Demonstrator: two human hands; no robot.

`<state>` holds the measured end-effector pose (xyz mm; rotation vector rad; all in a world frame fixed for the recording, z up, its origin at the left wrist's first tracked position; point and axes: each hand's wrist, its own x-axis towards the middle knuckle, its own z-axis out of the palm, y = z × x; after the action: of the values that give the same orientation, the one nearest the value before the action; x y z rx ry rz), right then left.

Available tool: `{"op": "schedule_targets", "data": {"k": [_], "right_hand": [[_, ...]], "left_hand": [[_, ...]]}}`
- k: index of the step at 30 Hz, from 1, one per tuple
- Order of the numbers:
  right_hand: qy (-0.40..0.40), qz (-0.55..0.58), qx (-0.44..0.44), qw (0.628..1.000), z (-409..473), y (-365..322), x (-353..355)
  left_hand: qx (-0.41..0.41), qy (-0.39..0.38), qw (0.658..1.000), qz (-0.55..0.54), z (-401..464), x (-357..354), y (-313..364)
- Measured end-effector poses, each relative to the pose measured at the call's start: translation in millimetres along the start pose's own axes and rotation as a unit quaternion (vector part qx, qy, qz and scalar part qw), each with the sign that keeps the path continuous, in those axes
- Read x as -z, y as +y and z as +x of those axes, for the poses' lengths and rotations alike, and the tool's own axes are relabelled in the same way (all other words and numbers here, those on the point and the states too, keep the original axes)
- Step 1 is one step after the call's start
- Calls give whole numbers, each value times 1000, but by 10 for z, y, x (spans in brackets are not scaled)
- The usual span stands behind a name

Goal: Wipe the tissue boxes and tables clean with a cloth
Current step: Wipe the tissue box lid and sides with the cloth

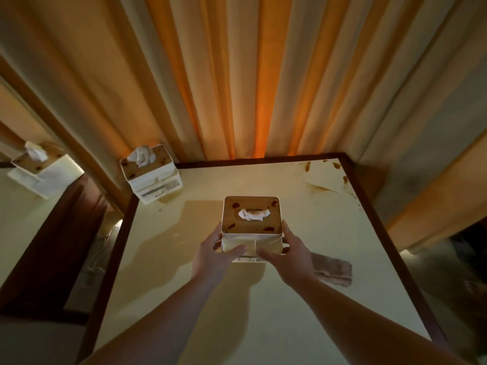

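Tissue box upright; slot crosswise; both hands grip.

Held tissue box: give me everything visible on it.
The tissue box is a cube with cream sides and a brown, wood-like top with rounded corners, marked by several dark red spots. A white tissue sticks out of the centre slot. It sits upright, mid-table. The left hand and right hand grip its near sides.
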<state>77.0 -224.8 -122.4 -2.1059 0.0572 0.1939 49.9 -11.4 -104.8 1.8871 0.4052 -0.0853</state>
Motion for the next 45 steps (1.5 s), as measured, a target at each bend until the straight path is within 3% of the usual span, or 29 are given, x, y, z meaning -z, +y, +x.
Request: {"op": "schedule_targets", "data": {"k": [14, 17, 20, 23, 28, 31, 34, 39, 45], "right_hand": [[-37, 7, -19, 999, -549, 87, 2], [0, -87, -28, 996, -422, 184, 187], [18, -243, -34, 969, -267, 321, 425], [11, -319, -52, 946, -207, 482, 620], [-12, -334, -43, 942, -208, 674, 731], [-17, -369, -52, 928, -220, 692, 755], [-23, -398, -65, 915, -212, 673, 766], [-33, -402, -67, 912, -139, 635, 796], [-34, -285, -38, 957, -91, 381, 818]], "left_hand": [[36, 1, 999, 26, -360, 130, -329], [13, 10, 998, 66, -329, 131, -270], [-8, 35, 993, 115, -328, 116, -221], [-26, 68, 985, 158, -385, 57, -167], [-169, 106, 941, 273, -431, -118, -93], [-244, 85, 906, 334, -353, -228, -37], [-259, 34, 881, 394, -313, -296, 2], [-256, -11, 869, 422, -299, -346, -43], [-282, 16, 878, 387, -272, -336, -13]]}}
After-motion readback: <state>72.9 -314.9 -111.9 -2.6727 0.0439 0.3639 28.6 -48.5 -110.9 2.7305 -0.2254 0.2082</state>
